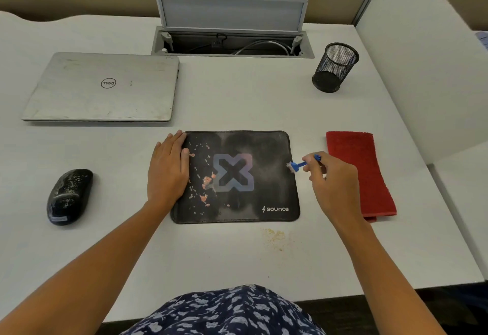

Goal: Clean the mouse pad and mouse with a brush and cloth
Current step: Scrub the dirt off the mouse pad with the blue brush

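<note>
Holding pad down w/ left hand: palm flat on pad's left edge, fingers straight, together, pointing away from body, thumb on pad surface. Gripping brush in right hand: fingers curled round the blue handle, white bristles pointing left, at pad's right edge approx. halfway along. Cannot tell if bristles touching.

Centre of desk, toward front: pad, black, X logo in middle, "sounce" at near right corner, orange-ish flecks and smears over left half, greyish haze on right half. Just right of pad, apart from it: red cloth, folded, lying flat, partly behind right hand. Well left of pad: black mouse, speckled w/ pale bits, untouched. Behind mouse: shut silver laptop. Far right: black mesh cup. Back centre: cable box, lid up, wires inside. Just in front of pad on desk: yellowish stain.
</note>
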`<action>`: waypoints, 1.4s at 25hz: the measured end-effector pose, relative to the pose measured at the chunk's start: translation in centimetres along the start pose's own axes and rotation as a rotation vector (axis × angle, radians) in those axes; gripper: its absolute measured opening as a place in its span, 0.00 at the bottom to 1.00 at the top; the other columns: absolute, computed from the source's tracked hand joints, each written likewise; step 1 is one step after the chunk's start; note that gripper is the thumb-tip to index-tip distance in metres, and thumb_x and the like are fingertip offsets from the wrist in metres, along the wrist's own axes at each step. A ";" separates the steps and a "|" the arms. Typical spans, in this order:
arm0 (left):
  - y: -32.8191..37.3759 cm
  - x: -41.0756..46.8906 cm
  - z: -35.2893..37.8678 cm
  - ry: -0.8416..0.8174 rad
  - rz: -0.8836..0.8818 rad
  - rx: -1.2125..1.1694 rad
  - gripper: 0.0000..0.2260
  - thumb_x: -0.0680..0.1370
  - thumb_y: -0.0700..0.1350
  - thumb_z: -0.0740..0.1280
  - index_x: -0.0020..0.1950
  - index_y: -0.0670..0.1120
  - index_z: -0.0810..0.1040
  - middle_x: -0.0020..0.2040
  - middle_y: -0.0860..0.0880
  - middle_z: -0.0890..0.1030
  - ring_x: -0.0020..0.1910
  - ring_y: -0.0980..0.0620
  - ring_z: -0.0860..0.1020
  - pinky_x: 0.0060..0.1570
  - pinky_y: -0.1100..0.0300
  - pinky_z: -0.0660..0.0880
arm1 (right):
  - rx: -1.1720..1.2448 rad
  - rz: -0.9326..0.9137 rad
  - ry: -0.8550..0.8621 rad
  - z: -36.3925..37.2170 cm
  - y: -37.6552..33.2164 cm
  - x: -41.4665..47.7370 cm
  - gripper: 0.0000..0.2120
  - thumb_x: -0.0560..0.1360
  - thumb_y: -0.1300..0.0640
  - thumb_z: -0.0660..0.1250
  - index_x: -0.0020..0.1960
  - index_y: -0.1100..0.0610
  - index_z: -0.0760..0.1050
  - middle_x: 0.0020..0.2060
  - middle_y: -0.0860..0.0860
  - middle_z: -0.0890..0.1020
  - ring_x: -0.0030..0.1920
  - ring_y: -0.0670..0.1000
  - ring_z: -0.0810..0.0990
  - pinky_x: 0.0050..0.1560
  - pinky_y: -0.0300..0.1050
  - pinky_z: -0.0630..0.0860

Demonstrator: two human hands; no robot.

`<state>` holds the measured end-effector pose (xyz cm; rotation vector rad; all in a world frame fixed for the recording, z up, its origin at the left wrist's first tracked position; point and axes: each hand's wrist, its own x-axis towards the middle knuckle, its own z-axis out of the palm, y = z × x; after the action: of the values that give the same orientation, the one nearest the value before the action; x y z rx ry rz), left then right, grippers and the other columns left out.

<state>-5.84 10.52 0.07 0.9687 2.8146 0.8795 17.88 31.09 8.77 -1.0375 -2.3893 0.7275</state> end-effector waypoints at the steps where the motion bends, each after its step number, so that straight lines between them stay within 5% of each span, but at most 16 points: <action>1: 0.0 0.0 0.0 -0.003 -0.005 0.000 0.20 0.84 0.50 0.50 0.75 0.48 0.63 0.75 0.49 0.66 0.75 0.50 0.61 0.76 0.53 0.51 | -0.038 0.001 -0.045 0.2 -0.1 0.0 0.11 0.79 0.56 0.62 0.45 0.60 0.79 0.32 0.52 0.80 0.31 0.52 0.78 0.33 0.52 0.77; 3: 0.1 -0.1 0.0 -0.007 -0.016 0.001 0.20 0.84 0.50 0.50 0.75 0.48 0.63 0.75 0.49 0.65 0.75 0.50 0.60 0.76 0.53 0.51 | -0.100 0.013 -0.152 0.3 -0.2 -0.3 0.13 0.79 0.54 0.62 0.40 0.60 0.78 0.28 0.49 0.78 0.28 0.50 0.76 0.31 0.49 0.75; 7: 0.1 0.0 -0.1 -0.008 -0.016 -0.010 0.20 0.84 0.50 0.50 0.75 0.47 0.64 0.75 0.49 0.66 0.75 0.50 0.60 0.76 0.52 0.51 | 0.016 0.050 -0.016 -0.2 0.1 -1.5 0.10 0.79 0.55 0.63 0.43 0.59 0.79 0.32 0.51 0.81 0.31 0.51 0.80 0.33 0.51 0.79; 11: 0.1 0.0 -0.1 -0.003 -0.009 -0.007 0.20 0.84 0.50 0.50 0.75 0.47 0.64 0.75 0.49 0.66 0.75 0.50 0.61 0.76 0.52 0.51 | 0.068 0.002 -0.128 0.0 -0.1 -4.1 0.11 0.78 0.53 0.63 0.40 0.56 0.78 0.29 0.46 0.79 0.29 0.48 0.78 0.31 0.50 0.78; 16: 0.1 -0.1 0.0 0.003 -0.002 -0.007 0.20 0.84 0.50 0.50 0.75 0.47 0.64 0.75 0.49 0.66 0.75 0.50 0.61 0.76 0.53 0.51 | 0.176 0.048 0.105 -0.3 0.2 -6.7 0.15 0.77 0.48 0.58 0.46 0.56 0.79 0.32 0.46 0.80 0.28 0.46 0.76 0.28 0.38 0.73; 20: 0.0 0.0 0.0 -0.003 -0.009 -0.011 0.20 0.84 0.50 0.50 0.75 0.47 0.64 0.75 0.49 0.66 0.75 0.50 0.61 0.76 0.52 0.52 | 0.232 -0.046 -0.105 0.9 -1.4 -9.5 0.12 0.77 0.50 0.59 0.46 0.55 0.79 0.31 0.41 0.78 0.30 0.45 0.77 0.27 0.31 0.70; 23: 0.1 -0.1 0.0 0.002 -0.007 -0.009 0.20 0.84 0.50 0.50 0.75 0.47 0.64 0.75 0.49 0.66 0.75 0.50 0.61 0.76 0.53 0.51 | 0.292 0.033 0.049 0.4 -0.2 -9.2 0.13 0.77 0.52 0.60 0.49 0.58 0.80 0.29 0.45 0.78 0.28 0.43 0.74 0.25 0.27 0.64; 26: 0.0 -0.1 0.0 0.006 -0.003 -0.012 0.20 0.84 0.50 0.50 0.75 0.47 0.64 0.75 0.49 0.66 0.75 0.50 0.61 0.76 0.55 0.50 | 0.234 0.112 0.178 -0.4 1.4 -8.9 0.16 0.77 0.51 0.59 0.49 0.61 0.79 0.31 0.49 0.80 0.31 0.48 0.76 0.25 0.34 0.68; 30: 0.0 0.0 0.0 0.012 -0.001 -0.009 0.21 0.83 0.51 0.49 0.75 0.47 0.64 0.74 0.48 0.67 0.75 0.50 0.62 0.76 0.52 0.52 | 0.299 0.099 0.020 1.6 -0.7 -9.9 0.10 0.78 0.55 0.61 0.43 0.56 0.78 0.28 0.46 0.78 0.28 0.45 0.75 0.25 0.30 0.66; 35: 0.0 -0.1 0.0 0.006 -0.009 -0.006 0.20 0.84 0.50 0.50 0.75 0.47 0.64 0.75 0.49 0.66 0.75 0.50 0.61 0.76 0.51 0.52 | 0.378 0.049 -0.005 2.5 -1.9 -7.9 0.13 0.78 0.50 0.60 0.50 0.55 0.80 0.34 0.44 0.81 0.33 0.45 0.79 0.31 0.29 0.70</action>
<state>-5.77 10.50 0.10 0.9541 2.8175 0.8910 20.33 23.26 6.65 -0.9334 -2.1212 1.1454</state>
